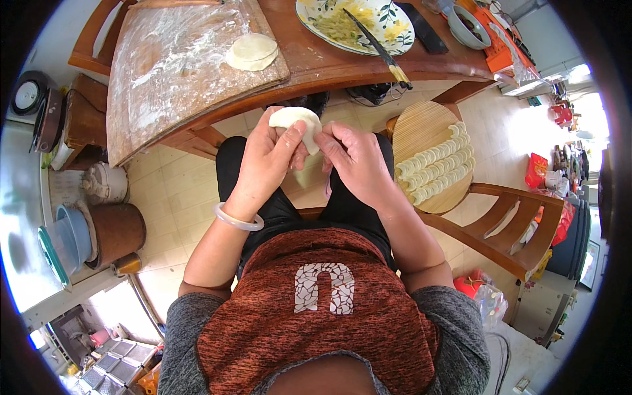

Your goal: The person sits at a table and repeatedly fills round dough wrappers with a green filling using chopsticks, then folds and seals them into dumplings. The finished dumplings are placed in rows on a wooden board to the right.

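Observation:
A folded dough dumpling [302, 118] is held above my lap. My left hand [274, 148] grips it, thumb across its front. The fingertips of my right hand [348, 148] pinch its right edge. Ahead, round dough wrappers [252, 52] lie stacked on a floured wooden board [173, 64]. A patterned oval dish [321, 37] holds chopped filling, with dark chopsticks [375, 44] resting across its rim. To my right, rows of shaped dumplings [437, 165] lie on a round slatted tray [414, 123].
The wooden table's edge [345, 74] runs ahead of my hands. A wooden chair [498, 227] stands at right, beside the round tray. A white bowl [468, 29] and a dark flat object [423, 29] are at the table's right. Part of a rolling pin [173, 3] shows on the board.

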`<state>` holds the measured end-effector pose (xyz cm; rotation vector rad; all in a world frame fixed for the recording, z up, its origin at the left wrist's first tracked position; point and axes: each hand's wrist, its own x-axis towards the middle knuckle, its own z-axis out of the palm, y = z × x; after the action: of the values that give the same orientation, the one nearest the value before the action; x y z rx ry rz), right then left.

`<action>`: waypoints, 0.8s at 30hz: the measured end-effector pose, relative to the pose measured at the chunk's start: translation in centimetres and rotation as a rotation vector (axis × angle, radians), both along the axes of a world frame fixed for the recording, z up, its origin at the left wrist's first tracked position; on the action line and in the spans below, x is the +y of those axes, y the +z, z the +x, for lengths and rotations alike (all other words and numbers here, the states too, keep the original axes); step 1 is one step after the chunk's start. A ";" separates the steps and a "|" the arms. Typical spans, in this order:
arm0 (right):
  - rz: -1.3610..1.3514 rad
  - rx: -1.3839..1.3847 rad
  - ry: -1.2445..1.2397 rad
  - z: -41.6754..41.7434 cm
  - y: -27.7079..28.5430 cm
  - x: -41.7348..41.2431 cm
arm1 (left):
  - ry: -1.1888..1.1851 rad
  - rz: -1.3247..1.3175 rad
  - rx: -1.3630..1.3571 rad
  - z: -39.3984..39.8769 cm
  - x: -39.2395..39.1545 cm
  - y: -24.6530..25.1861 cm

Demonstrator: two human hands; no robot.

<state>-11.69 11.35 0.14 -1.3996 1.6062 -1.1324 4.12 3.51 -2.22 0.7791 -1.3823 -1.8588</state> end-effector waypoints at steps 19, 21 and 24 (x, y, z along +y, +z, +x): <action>-0.003 -0.064 -0.088 0.2 -0.8 -0.2 | 0.160 0.075 0.162 -0.7 0.9 -0.8; 0.039 0.005 -0.074 0.0 -0.9 -0.2 | 0.152 0.082 0.149 -0.7 0.9 -1.0; -0.172 0.207 -0.143 -0.1 -0.8 -0.5 | 0.130 0.038 0.121 -0.6 0.7 -1.1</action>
<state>-11.74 10.89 -0.70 -1.5765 1.8143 -1.2686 3.56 4.18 -3.32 0.7452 -1.1959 -1.8052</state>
